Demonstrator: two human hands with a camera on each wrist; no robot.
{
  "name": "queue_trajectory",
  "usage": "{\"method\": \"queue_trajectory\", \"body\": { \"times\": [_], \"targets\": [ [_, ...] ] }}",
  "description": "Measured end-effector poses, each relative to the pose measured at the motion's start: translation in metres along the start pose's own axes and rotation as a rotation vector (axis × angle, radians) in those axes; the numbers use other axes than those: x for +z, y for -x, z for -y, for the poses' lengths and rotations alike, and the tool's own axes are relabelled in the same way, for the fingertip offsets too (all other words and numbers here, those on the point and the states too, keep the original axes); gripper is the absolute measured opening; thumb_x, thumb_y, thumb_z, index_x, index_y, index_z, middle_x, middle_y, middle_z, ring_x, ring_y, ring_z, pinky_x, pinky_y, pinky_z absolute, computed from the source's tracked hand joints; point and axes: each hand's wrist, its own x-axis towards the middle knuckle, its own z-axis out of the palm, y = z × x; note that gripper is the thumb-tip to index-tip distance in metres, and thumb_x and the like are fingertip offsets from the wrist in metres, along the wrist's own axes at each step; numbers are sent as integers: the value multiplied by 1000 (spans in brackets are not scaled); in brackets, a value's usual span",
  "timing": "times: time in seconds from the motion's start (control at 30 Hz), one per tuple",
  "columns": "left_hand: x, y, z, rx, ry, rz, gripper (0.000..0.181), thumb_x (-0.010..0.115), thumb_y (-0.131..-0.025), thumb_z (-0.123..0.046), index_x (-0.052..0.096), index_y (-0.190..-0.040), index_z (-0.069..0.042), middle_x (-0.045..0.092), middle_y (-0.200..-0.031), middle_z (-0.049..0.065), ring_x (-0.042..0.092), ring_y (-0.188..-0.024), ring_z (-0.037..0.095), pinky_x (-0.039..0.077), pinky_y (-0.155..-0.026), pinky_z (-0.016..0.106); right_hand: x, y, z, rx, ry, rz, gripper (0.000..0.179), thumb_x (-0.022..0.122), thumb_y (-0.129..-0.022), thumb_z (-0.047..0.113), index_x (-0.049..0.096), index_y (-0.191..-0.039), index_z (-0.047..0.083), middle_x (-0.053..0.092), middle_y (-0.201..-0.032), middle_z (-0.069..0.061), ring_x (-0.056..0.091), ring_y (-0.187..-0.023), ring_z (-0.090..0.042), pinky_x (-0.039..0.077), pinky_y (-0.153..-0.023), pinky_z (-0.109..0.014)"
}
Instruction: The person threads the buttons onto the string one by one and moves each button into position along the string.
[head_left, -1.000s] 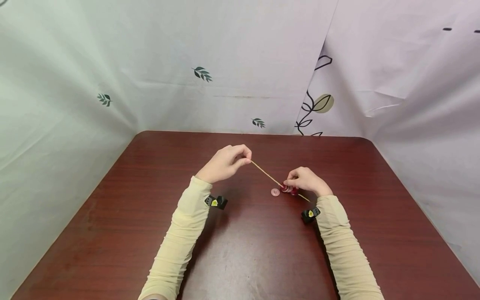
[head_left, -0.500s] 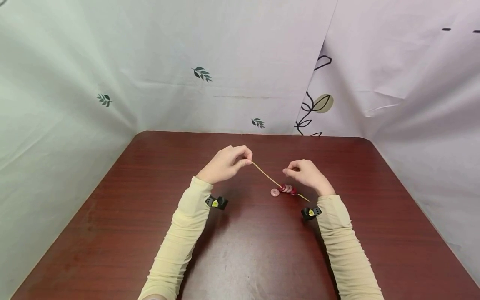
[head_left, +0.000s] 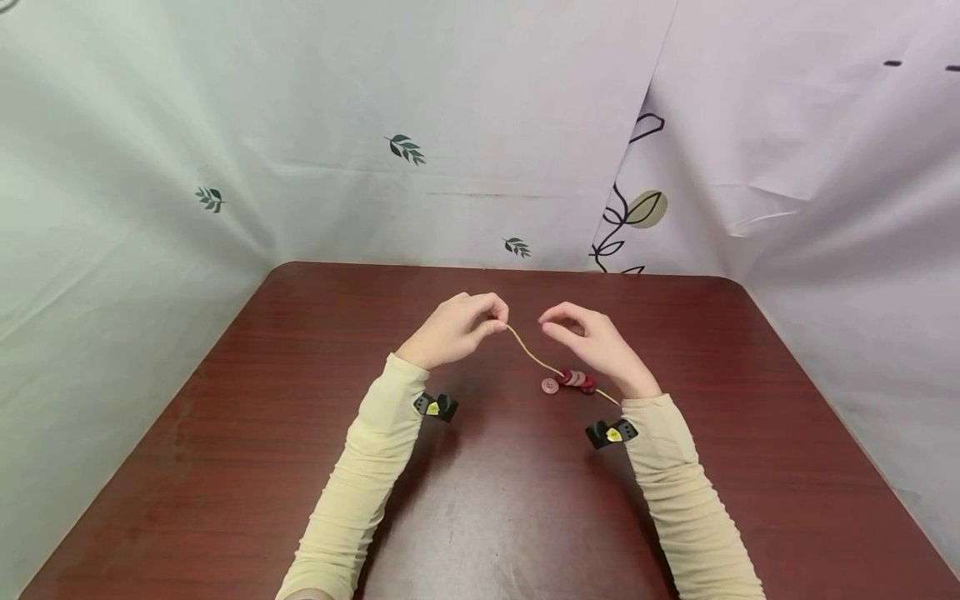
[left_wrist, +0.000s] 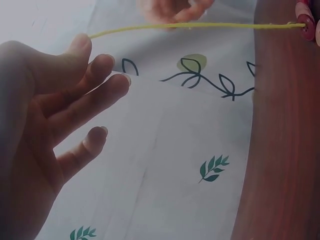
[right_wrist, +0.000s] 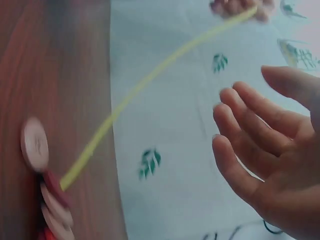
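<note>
My left hand (head_left: 459, 330) pinches the end of a yellow string (left_wrist: 200, 25) between thumb and index finger, above the table. From there the string slopes down to a row of red and pink buttons (head_left: 576, 379) threaded on it, lying on the table. Its other end shows past the buttons, toward my right wrist. One pink button (head_left: 550, 386) lies flat just left of the row. My right hand (head_left: 600, 337) holds nothing; its fingers are loosely bent, thumb apart, beyond the buttons and facing my left hand. In the right wrist view the string (right_wrist: 145, 82) bows upward to the left hand.
The dark red wooden table (head_left: 300, 467) spreads around both arms. A pale curtain (head_left: 337, 208) with leaf prints stands behind its far edge and along both sides. Each wrist bears a small black camera (head_left: 611, 433).
My right hand has let go of the threaded buttons and moved up and left toward the left hand. The string, taut before, now sags. My left hand has barely moved.
</note>
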Motion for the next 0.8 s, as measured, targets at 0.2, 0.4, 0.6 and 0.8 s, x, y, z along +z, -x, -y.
{"method": "queue_trajectory", "body": {
  "times": [0.2,0.4,0.6,0.8],
  "targets": [
    [3,0,-1,-6,-10,16,9,65,-92,-16,57,-87,-14,64,-77,-4,50,-69,10,41,-74,29,12,0,8,-18,-203,127,31,59,-97,26,60,-125,16,68,-120,-9,64,-113,-17,46,-99,-30],
    [7,-1,-2,-8,-45,19,8,64,-92,-17,58,-88,-15,66,-79,-6,53,-72,11,43,-82,35,14,1,11,-53,-213,175,28,58,-97,27,62,-121,12,72,-99,-12,67,-102,-25,46,-90,-25],
    [10,-2,-2,15,-44,17,9,65,-92,-17,58,-87,-15,65,-76,-7,52,-68,9,43,-77,31,14,1,12,-8,-220,179,23,58,-97,25,62,-116,12,60,-82,-19,51,-56,-19,41,-53,-25],
    [12,-3,-2,29,-44,22,10,65,-92,-17,58,-86,-15,63,-74,-7,53,-66,7,43,-78,31,14,2,13,63,-238,168,28,63,-94,30,63,-111,8,48,-68,-9,39,-44,-16,30,-38,-24]
  ]
}}
